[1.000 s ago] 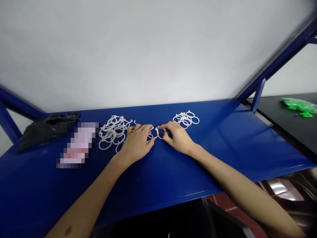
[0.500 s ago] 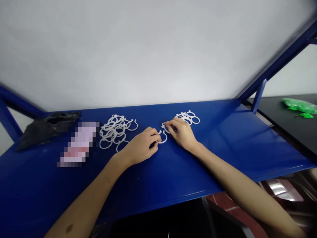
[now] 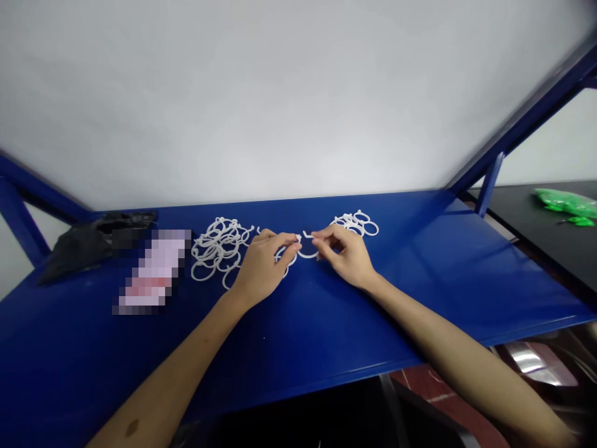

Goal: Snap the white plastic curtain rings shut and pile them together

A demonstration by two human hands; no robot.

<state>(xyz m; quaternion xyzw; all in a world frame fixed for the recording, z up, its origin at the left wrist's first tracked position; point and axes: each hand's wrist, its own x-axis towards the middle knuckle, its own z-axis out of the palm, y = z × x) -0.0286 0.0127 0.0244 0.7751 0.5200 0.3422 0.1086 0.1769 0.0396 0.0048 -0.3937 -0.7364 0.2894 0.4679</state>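
Note:
Between my two hands is a white plastic curtain ring (image 3: 306, 256), its gap facing up and away from me. My left hand (image 3: 263, 267) pinches one end of it between thumb and fingertips. On the other end, my right hand (image 3: 347, 255) is closed in a pinch. Another white ring (image 3: 286, 269) shows under my left fingers, partly hidden; I cannot tell whether it is linked. Left of my left hand lies a tangled pile of white rings (image 3: 217, 249). Just beyond my right hand sits a smaller group of white rings (image 3: 366, 224).
The blue metal shelf (image 3: 298, 336) carries a blurred pinkish packet or phone (image 3: 156, 264) and a black plastic bag (image 3: 88, 242) at left. Blue posts (image 3: 487, 183) flank it before a white wall. On a black table (image 3: 522, 218) at right lies a green bag (image 3: 566, 202).
My hands have lifted slightly and now pinch the two ends of one ring. Before, my left hand held a ring low while my right fingers touched another on the shelf.

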